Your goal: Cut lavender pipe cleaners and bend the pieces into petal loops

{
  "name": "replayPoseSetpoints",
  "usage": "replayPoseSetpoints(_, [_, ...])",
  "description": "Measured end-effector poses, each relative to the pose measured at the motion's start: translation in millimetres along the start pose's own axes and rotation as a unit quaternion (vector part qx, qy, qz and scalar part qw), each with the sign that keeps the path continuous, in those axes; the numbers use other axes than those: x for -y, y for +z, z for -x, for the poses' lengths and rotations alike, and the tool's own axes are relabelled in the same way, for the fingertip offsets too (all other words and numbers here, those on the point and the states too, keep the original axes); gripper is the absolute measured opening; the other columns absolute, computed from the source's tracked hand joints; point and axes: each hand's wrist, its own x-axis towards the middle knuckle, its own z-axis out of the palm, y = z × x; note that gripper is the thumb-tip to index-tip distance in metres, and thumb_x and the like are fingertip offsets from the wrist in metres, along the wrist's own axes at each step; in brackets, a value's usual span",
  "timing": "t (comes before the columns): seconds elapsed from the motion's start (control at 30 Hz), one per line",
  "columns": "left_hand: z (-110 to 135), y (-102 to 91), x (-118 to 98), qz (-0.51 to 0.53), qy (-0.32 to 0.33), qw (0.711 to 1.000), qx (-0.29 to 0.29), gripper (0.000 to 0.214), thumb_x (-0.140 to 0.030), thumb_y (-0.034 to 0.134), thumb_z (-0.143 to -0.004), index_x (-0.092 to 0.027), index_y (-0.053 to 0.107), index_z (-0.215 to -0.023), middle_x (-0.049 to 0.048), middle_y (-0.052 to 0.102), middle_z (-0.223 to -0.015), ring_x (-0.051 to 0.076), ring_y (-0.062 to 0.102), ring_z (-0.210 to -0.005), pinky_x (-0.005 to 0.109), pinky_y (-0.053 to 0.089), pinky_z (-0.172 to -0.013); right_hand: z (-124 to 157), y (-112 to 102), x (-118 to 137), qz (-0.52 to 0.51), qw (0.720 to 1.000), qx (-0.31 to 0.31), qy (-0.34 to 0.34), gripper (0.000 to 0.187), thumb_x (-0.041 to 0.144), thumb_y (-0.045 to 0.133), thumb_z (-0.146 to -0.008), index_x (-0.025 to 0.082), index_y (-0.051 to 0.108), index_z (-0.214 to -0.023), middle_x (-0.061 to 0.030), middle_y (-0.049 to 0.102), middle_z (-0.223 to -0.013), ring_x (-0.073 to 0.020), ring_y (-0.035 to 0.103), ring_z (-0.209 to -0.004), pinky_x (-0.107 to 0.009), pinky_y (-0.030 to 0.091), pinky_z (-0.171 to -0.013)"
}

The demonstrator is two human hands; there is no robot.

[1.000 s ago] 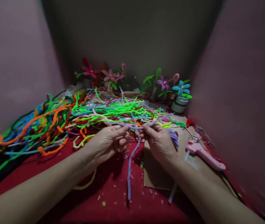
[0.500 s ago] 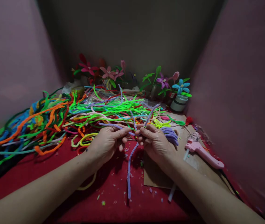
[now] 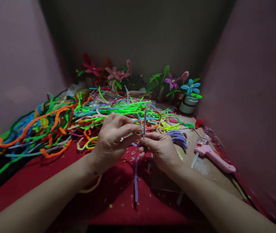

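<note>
Purple pipe cleaners (image 3: 136,184) cross between my hands over the red cloth, one length hanging down below the fingers and another standing up above them. My left hand (image 3: 113,139) reaches its thumb and index finger to the crossing and pinches a purple strand there. Opposite it, my right hand (image 3: 161,147) is closed on the pipe cleaners, thumb on top. The exact crossing point is partly hidden by the fingertips. A bundle of purple pipe cleaners (image 3: 178,138) lies just behind my right hand.
Loose coloured pipe cleaners (image 3: 55,119) spread across the left and back. At right, a pink glue gun (image 3: 213,155) rests on cardboard (image 3: 163,181). Finished flowers stand along the back, one blue flower (image 3: 190,87) in a pale jar (image 3: 188,105). Small scraps dot the red cloth (image 3: 118,210).
My left hand has turned and risen, its fingers now reaching over to the crossing. The upper purple end has swung from leaning right to nearly upright. My right hand stays closed on the strands.
</note>
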Motion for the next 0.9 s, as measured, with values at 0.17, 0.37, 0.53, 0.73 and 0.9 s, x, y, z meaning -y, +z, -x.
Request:
replayPoseSetpoints(0.17, [2.3, 9.0, -2.6, -0.041, 0.082, 0.994, 0.063, 0.012, -0.021, 0.054, -0.082, -0.02, 0.066, -0.076, 0.0023, 0.053, -0.072, 0.015, 0.044, -0.073, 0.029, 0.037, -0.067, 4.2, 2.3, -2.7, 0.025, 0.999, 0.043, 0.005, 0.016, 0.024, 0.071, -0.065, 0.011, 0.071, -0.074, -0.0006, 0.063, -0.053, -0.0091, 0.056, -0.042, -0.021, 0.049, -0.043])
replayPoseSetpoints(0.37, [-10.8, -11.5, 3.4, 0.072, -0.171, 0.981, -0.049, 0.011, -0.024, 0.053, -0.081, -0.017, 0.057, -0.073, 0.0005, 0.056, -0.073, 0.013, 0.052, -0.07, 0.025, 0.041, -0.066, 5.8, 3.6, 1.8, -0.003, 0.998, 0.031, 0.055, 0.014, 0.02, 0.072, -0.063, 0.009, 0.068, -0.07, -0.0022, 0.064, -0.055, -0.0105, 0.059, -0.044, -0.022, 0.051, -0.043])
replayPoseSetpoints(0.53, [-20.2, -28.0, 32.2, 0.122, -0.393, 0.905, -0.104, 0.019, -0.032, 0.058, -0.076, -0.016, 0.058, -0.065, -0.0028, 0.05, -0.056, 0.008, 0.04, -0.048, 0.022, 0.034, -0.047, 2.9, 1.1, 2.6, -0.046, 0.995, 0.042, 0.075, 0.017, 0.019, 0.073, -0.062, 0.008, 0.068, -0.073, -0.0022, 0.064, -0.058, -0.0103, 0.059, -0.045, -0.021, 0.051, -0.041])
replayPoseSetpoints(0.73, [-11.7, -18.5, 40.3, 0.323, -0.411, 0.848, 0.092, 0.021, -0.032, 0.064, -0.071, -0.017, 0.064, -0.086, -0.0026, 0.057, -0.061, 0.007, 0.046, -0.048, 0.019, 0.036, -0.047, 1.6, 1.0, 5.2, -0.085, 0.983, 0.094, 0.134, 0.02, 0.02, 0.073, -0.064, 0.007, 0.067, -0.078, -0.0024, 0.065, -0.059, -0.0092, 0.058, -0.041, -0.018, 0.048, -0.036])
replayPoseSetpoints(0.9, [-2.0, 3.0, 10.2, 0.483, -0.408, 0.749, 0.195, 0.02, -0.026, 0.067, -0.069, -0.016, 0.066, -0.087, -0.0012, 0.06, -0.065, 0.007, 0.05, -0.052, 0.018, 0.039, -0.051, 3.0, -0.1, 0.8, -0.083, 0.972, 0.143, 0.166, 0.017, 0.021, 0.072, -0.065, 0.007, 0.064, -0.07, -0.0026, 0.064, -0.058, -0.0101, 0.058, -0.04, -0.018, 0.047, -0.034])
